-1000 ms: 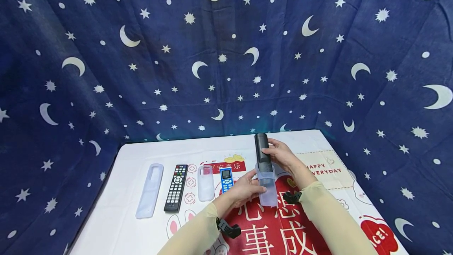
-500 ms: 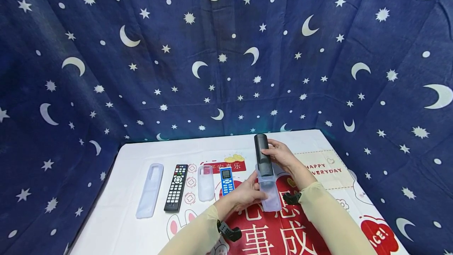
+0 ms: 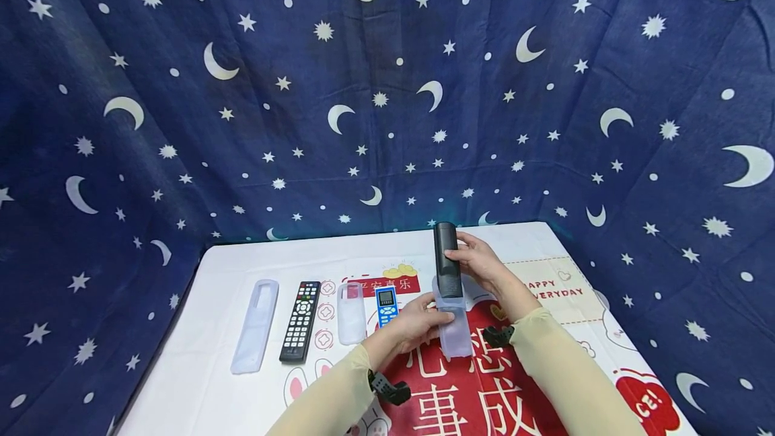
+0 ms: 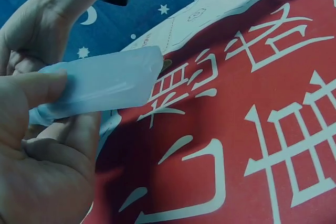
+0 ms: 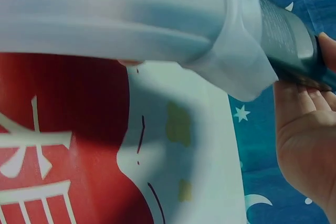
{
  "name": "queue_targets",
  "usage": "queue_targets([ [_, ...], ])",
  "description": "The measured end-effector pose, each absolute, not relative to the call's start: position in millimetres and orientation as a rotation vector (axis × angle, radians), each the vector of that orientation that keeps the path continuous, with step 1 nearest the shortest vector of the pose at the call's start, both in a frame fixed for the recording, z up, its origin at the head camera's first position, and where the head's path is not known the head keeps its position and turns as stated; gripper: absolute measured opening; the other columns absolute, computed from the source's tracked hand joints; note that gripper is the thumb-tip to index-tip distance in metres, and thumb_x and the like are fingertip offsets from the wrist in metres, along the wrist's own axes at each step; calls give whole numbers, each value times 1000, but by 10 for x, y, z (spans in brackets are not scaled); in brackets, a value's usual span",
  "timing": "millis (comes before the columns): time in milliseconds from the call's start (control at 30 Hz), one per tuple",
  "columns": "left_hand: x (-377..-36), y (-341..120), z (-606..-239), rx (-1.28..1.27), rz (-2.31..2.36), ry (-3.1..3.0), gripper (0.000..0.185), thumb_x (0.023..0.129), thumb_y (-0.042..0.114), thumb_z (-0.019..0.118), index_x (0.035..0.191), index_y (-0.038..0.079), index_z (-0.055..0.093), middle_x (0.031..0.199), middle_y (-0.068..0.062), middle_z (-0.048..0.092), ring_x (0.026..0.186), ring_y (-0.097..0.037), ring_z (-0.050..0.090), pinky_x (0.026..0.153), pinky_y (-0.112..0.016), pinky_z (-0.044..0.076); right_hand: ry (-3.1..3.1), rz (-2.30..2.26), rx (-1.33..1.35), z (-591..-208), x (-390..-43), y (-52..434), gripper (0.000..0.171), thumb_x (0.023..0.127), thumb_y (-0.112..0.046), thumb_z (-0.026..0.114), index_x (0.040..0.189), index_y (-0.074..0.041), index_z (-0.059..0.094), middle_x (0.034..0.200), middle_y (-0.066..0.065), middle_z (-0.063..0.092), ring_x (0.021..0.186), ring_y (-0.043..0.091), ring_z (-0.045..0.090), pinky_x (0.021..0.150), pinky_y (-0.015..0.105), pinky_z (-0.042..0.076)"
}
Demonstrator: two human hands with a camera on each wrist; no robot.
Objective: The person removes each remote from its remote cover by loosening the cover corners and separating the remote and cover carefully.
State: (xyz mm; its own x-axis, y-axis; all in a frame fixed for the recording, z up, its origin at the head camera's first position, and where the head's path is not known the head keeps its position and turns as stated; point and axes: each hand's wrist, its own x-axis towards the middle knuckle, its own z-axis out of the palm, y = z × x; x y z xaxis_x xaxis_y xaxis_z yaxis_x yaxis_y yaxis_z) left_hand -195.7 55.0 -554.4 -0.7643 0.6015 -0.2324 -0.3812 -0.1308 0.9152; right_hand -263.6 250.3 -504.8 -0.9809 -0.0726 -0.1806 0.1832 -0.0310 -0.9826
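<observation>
Working above the surface, I kept both hands raised over its red printed cloth so the two parts had free room and nothing dragged on the table. Behind everything hung the blue backdrop with moons and stars.

My right hand curled round the upper half of the black remote, thumb on one side and fingers on the other, holding it upright so its lower end pointed down into the sleeve. My left hand pinched that clear sleeve from the side, thumb over its face and fingers behind, which kept its mouth lined up with the remote. The remote's bottom sat just inside the flared mouth; most of its body stood out above, and the rest of the sleeve hung hollow below, clear of the cloth.

The sleeve looked soft and milky, bluish, with a thicker lip at the opening and a rounded closed end. The remote was dark, matte and slim, with a rounded top; I could not see its buttons.

To my left lay the other pieces in a row, apart from each other: a long sleeve, a keyed remote, a short sleeve, and a small blue remote.
</observation>
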Motion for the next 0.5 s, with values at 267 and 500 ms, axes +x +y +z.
queue_targets([
  [267, -1925, 525, -5572, 303, 1937, 1515, 66, 94, -10, 61, 154, 8, 38, 125, -15, 69, 110, -24, 67, 93, -42, 56, 2072, -2120, 165, -5077, -2644, 2481, 72, 95, -9, 69, 158, -5, 34, 145, 27, 52, 91, 15, 71, 85, 33, 54],
  [500, -1928, 529, -5579, 377, 1944, 1423, 78, 92, -16, 57, 159, 16, 31, 133, -15, 65, 114, -23, 63, 96, -43, 54, 2051, -2152, 147, -5100, -2647, 2504, 72, 95, -8, 68, 158, -5, 33, 145, 27, 52, 90, 13, 71, 81, 30, 56],
])
